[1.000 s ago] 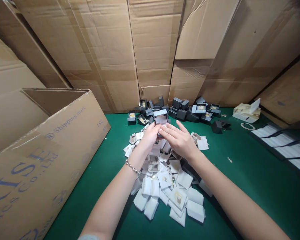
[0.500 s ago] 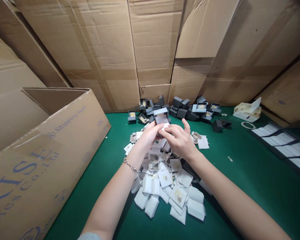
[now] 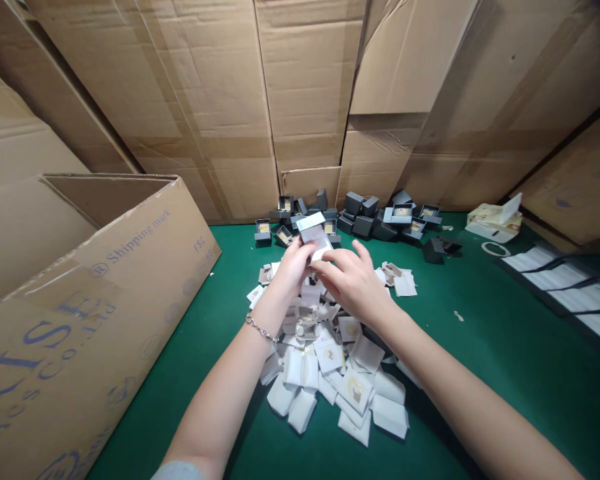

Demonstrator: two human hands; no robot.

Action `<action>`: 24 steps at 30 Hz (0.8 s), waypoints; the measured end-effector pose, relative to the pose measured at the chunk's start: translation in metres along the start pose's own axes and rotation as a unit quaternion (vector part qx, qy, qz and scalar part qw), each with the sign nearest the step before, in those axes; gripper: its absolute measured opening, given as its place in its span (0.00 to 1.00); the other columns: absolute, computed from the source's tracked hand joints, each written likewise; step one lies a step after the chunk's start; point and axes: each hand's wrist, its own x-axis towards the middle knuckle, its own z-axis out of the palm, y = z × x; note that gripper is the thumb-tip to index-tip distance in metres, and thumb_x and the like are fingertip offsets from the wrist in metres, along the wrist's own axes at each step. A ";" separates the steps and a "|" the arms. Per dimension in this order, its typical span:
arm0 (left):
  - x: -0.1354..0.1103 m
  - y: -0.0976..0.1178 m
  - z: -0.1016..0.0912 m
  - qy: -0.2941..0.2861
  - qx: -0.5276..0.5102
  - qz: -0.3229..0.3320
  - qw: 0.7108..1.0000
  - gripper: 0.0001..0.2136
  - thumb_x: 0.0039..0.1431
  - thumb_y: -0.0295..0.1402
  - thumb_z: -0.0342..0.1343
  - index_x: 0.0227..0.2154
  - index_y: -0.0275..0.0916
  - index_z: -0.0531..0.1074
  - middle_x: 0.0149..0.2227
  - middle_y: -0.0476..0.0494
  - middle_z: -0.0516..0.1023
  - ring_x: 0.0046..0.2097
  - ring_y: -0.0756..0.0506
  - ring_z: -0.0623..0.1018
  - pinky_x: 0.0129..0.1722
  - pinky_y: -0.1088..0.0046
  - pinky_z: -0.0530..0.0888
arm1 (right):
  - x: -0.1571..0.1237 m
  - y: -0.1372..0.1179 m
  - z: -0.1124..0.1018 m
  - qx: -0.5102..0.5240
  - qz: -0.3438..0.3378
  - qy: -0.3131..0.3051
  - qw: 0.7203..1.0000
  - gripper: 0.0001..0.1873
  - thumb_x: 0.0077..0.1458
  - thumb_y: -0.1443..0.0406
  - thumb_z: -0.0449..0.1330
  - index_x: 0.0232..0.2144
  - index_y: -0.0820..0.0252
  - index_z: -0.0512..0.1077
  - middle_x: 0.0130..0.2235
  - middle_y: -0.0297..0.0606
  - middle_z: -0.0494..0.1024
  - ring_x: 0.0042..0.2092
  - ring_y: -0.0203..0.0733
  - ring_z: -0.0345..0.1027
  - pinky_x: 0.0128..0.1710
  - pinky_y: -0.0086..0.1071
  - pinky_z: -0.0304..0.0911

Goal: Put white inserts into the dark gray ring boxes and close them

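Note:
My left hand [image 3: 294, 264], with a bracelet on its wrist, grips a small open grey box [image 3: 313, 233] with a pale lining, held above the green table. My right hand [image 3: 350, 277] meets it from the right, fingers curled at the box's lower edge and pinching a white piece there that I cannot make out. Under both hands lies a heap of white pads [image 3: 330, 363], some with gold pieces on them. Behind the hands sits a pile of dark grey boxes [image 3: 365, 220], several of them open.
A big cardboard shipping carton [image 3: 80, 300] lies open at the left. Flattened cardboard sheets [image 3: 310, 100] wall off the back. At the right are a cream packet [image 3: 495, 223], a white ring [image 3: 495, 250] and black trays with white cards [image 3: 565, 287] on the green tabletop [image 3: 480, 360].
Both hands lifted the small grey box slightly up and left. My right fingers went from stretched over it to curled at its lower edge.

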 end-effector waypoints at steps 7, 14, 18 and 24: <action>0.015 0.013 -0.025 0.051 -0.059 0.038 0.996 0.08 0.52 0.29 0.55 0.36 0.36 0.70 0.32 0.46 0.76 0.31 0.51 0.75 0.27 0.75 0.71 | -0.001 -0.033 -0.002 0.140 -0.010 -0.266 0.954 0.09 0.59 0.68 0.51 0.37 0.62 0.71 0.36 0.42 0.74 0.38 0.43 0.68 0.39 0.36 0.62; 0.016 0.020 -0.032 0.049 -0.069 0.042 0.996 0.06 0.52 0.30 0.55 0.34 0.36 0.70 0.32 0.46 0.77 0.31 0.51 0.75 0.28 0.75 0.72 | -0.017 -0.051 0.016 0.193 0.019 -0.354 0.915 0.18 0.57 0.62 0.56 0.49 0.61 0.68 0.54 0.50 0.70 0.56 0.55 0.62 0.58 0.61 0.49; 0.014 0.020 -0.030 0.047 -0.066 0.041 0.996 0.07 0.52 0.30 0.56 0.35 0.36 0.70 0.33 0.45 0.78 0.31 0.51 0.76 0.29 0.75 0.72 | -0.020 -0.044 0.022 0.125 0.020 -0.333 0.934 0.16 0.57 0.72 0.51 0.46 0.62 0.69 0.57 0.52 0.67 0.60 0.56 0.57 0.59 0.65 0.45; 0.014 0.021 -0.031 0.042 -0.049 0.030 0.997 0.10 0.53 0.31 0.55 0.39 0.36 0.69 0.37 0.42 0.78 0.34 0.49 0.77 0.29 0.74 0.72 | -0.016 -0.027 0.019 0.009 0.033 -0.292 0.956 0.21 0.54 0.79 0.48 0.46 0.64 0.70 0.59 0.56 0.64 0.63 0.60 0.53 0.56 0.66 0.48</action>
